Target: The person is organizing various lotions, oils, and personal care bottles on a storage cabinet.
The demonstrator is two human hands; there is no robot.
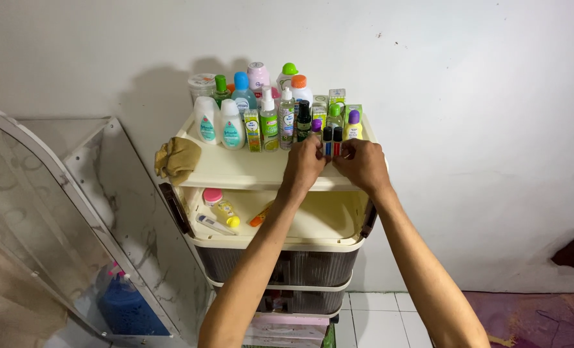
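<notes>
Both hands are working at the front right of the cream drawer unit's top (235, 169). The left hand (303, 164) and right hand (363, 164) are each pinching one of two small dark roll-on bottles (331, 140), holding them upright just beside the purple-capped yellow bottle (353, 125). Keeping each grip low and the bottles vertical seems wise, since roughly fifteen crowded toiletry bottles are standing behind. One brown cloth (178, 158) is hanging at the left edge.

Cream shelf top (235, 169), mustard-brown cloth (177, 158)
</notes>
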